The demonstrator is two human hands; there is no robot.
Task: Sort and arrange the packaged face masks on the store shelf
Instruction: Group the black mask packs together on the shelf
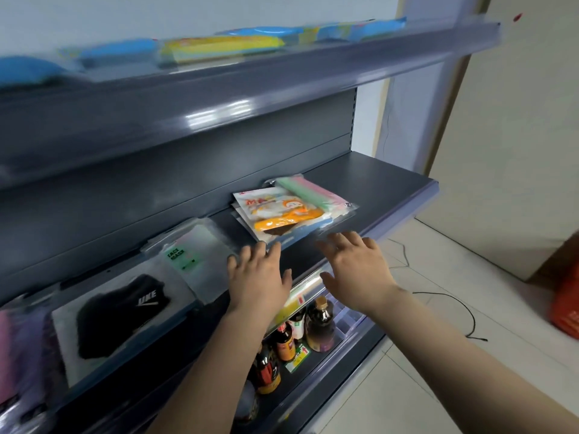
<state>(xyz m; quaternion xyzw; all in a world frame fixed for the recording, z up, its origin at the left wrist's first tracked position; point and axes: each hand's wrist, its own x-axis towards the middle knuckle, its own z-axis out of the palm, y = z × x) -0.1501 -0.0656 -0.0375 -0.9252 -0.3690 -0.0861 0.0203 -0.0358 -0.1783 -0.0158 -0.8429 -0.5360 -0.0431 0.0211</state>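
The person's two bare forearms fill the near foreground, reaching up and forward over the middle shelf (pixel 360 170), a dark grey sheet-metal deck with a glossy plastic price rail along its front lip. Both hands hover palm-down with fingers spread wide and gripping nothing: the left hand (pixel 260 274) just short of the near-left corner of the mixed pile of mask packets (pixel 291 214), the right hand (pixel 357 264) at the pile's near-right edge, fingertips close to or brushing the clear film; which of the two cannot be told.

The step in hand looks like gathering that loose pile for sorting. The next move probably calls for sliding fingers under the slippery packets from both sides and squaring them, since the flat pouches lie fanned and askew.

Largest of the goods is the black mask pack (pixel 122 314), a soft dark cloth shape in a clear sleeve on white backing, lying flat at the left. Beside it the clear frosted pack (pixel 194 255) bears green lettering. In the pile, the cartoon-printed pouch (pixel 275 211) is glossy white and orange, and the pastel roll pack (pixel 307 192) shows green and pink bands under film. Blurred blue and yellow packets (pixel 219 47) sit on the upper shelf; brown glass-like sauce bottles (pixel 319 324) stand below.
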